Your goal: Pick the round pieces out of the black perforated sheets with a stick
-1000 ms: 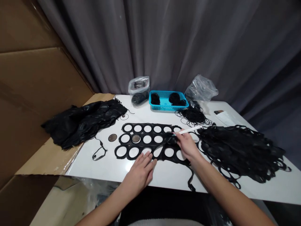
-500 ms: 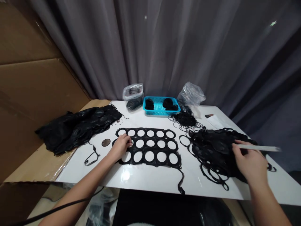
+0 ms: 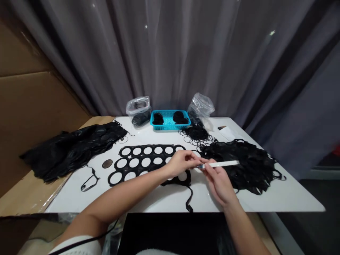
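A black rubbery sheet (image 3: 151,157) with rows of round holes lies flat on the white table. My left hand (image 3: 183,163) is above its right end, thumb and fingers pinched together; whatever they hold is hidden. My right hand (image 3: 219,182) grips a slim white stick-like tool (image 3: 225,163) whose bluish tip meets my left fingertips. A pile of black cut sheets with ring-shaped edges (image 3: 239,159) lies just beyond the right hand. Left of the holed sheet is a dark round disc (image 3: 107,163).
Black sheets (image 3: 77,147) are heaped on the left over cardboard (image 3: 26,198). At the back stand a clear bag-lined tub (image 3: 138,110), a blue basket (image 3: 170,124) with black bundles, and a plastic bag (image 3: 201,108). Loose thin black rings (image 3: 196,133) lie before them.
The right hand went out over the right pile, then came back with the white tool. The left hand reached the sheet's left end, then moved right to it. The disc in a hole is gone.
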Demonstrator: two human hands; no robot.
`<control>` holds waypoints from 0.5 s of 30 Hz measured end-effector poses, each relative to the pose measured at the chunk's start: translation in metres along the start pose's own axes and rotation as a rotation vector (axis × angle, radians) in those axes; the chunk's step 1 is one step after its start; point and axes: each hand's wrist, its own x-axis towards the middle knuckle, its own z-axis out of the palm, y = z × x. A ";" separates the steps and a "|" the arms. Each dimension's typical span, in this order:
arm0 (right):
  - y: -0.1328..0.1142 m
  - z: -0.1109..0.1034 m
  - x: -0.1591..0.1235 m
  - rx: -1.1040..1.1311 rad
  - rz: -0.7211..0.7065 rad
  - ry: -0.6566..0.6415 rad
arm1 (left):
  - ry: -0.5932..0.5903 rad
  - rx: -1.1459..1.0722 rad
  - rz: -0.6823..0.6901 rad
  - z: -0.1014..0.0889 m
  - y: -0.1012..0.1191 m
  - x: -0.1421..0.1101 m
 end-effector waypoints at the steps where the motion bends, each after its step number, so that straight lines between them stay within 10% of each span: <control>1: 0.001 -0.009 0.003 -0.033 -0.030 0.065 | -0.011 0.009 0.009 0.008 0.000 0.008; 9: -0.023 -0.090 0.004 -1.069 -0.461 0.397 | -0.081 0.432 0.174 -0.010 -0.021 -0.056; 15: 0.002 -0.029 0.004 -0.766 -0.252 -0.145 | 0.073 0.965 0.280 0.031 -0.042 -0.118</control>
